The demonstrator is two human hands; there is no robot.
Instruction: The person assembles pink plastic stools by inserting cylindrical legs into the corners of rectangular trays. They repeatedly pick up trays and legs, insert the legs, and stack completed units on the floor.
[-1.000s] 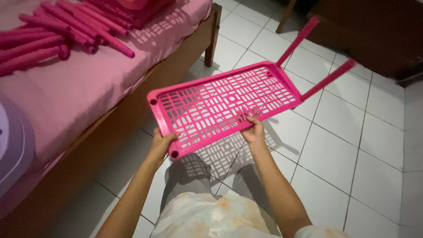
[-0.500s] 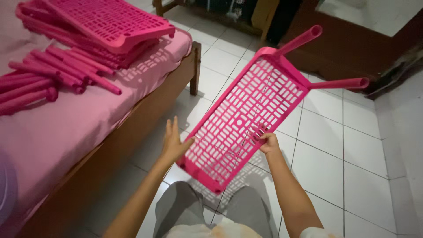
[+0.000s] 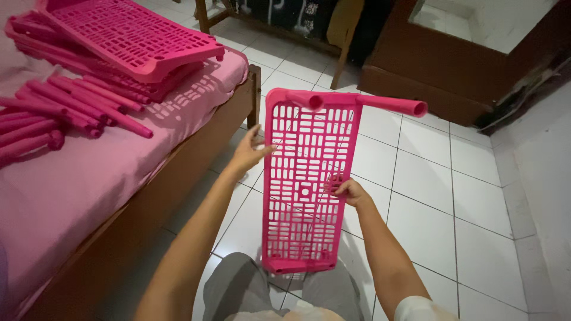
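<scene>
A pink slotted plastic shelf panel (image 3: 303, 178) stands on end above my knees, with two pink tube legs (image 3: 389, 104) plugged into its far corners. My right hand (image 3: 351, 191) grips the panel's right edge through the slots. My left hand (image 3: 251, 151) is spread, fingertips touching the left edge. On the bed to the left lie several loose pink tubes (image 3: 71, 113) and a stack of matching pink shelf panels (image 3: 128, 41).
The bed (image 3: 101, 196) with a pink sheet and brown wooden frame runs along the left. White floor tiles (image 3: 428, 196) spread to the right. A dark wooden cabinet (image 3: 464, 65) and chair legs (image 3: 342, 59) stand at the back.
The panel has swung from lying flat and angled to standing on end, legs now at the top. My left hand let go of the near edge and now touches the left side.
</scene>
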